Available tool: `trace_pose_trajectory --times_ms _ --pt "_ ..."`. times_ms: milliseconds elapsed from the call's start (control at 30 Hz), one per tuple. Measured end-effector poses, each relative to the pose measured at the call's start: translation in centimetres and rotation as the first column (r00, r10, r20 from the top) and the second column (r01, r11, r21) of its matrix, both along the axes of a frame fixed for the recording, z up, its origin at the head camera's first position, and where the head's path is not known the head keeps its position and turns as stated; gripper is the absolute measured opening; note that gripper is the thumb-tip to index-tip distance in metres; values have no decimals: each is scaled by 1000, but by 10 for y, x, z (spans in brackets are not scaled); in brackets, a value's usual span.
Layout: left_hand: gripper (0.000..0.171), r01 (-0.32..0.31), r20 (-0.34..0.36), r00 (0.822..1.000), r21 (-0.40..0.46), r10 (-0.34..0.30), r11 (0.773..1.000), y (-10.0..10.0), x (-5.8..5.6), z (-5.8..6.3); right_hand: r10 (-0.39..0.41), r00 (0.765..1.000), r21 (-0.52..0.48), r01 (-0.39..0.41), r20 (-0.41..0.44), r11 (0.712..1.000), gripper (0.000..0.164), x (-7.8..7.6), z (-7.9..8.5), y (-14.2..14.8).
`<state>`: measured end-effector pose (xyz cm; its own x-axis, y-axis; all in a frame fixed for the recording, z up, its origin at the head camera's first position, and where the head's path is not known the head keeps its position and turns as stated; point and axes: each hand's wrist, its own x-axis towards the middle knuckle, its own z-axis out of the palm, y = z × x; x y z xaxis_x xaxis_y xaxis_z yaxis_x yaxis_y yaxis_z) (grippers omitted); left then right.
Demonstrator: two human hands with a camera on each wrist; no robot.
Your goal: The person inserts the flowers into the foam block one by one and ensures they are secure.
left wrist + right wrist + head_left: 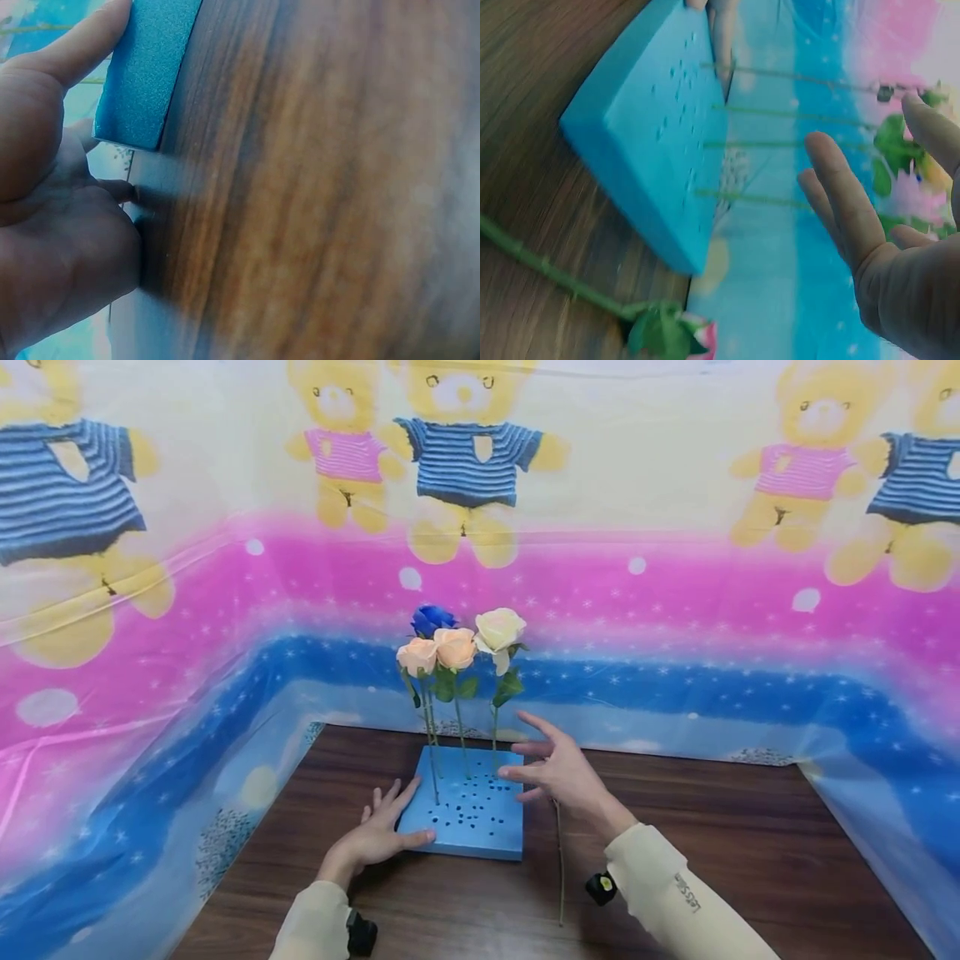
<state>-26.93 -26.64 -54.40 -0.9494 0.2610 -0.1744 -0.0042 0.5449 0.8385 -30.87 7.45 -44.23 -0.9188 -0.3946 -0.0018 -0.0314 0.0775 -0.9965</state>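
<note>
A light blue foam block, its top dotted with holes, lies flat on the table. Upright in it stand a blue rose, two peach roses and a cream rose on long green stems. My left hand rests at the block's left front corner, thumb over the top edge and fingers spread along the side. Beside the cream rose's stem, my right hand is held with fingers extended and apart, nothing in its grasp. The right wrist view shows its fingers away from the block's surface.
Right of the block, another flower lies on the brown wooden table; its stem points toward me. Its pink-edged head shows in the right wrist view. A bear-printed cloth hangs behind and around the table.
</note>
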Motion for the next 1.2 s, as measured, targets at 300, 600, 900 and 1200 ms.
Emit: trace_pose_trajectory --times_ms 300,600,900,1200 --pt "106 9 9 1000 4 -9 1000 2 3 3 -118 991 15 118 57 993 97 -2 -27 41" --pt "106 17 18 1000 -4 -17 1000 2 2 5 -178 980 43 175 90 984 95 6 -48 67" --pt "106 22 13 1000 -18 -21 1000 1 1 5 -237 963 74 229 124 970 94 10 -61 79" --pt "107 20 11 1000 -30 -20 999 3 0 5 -237 959 96 225 153 970 95 19 -84 80"
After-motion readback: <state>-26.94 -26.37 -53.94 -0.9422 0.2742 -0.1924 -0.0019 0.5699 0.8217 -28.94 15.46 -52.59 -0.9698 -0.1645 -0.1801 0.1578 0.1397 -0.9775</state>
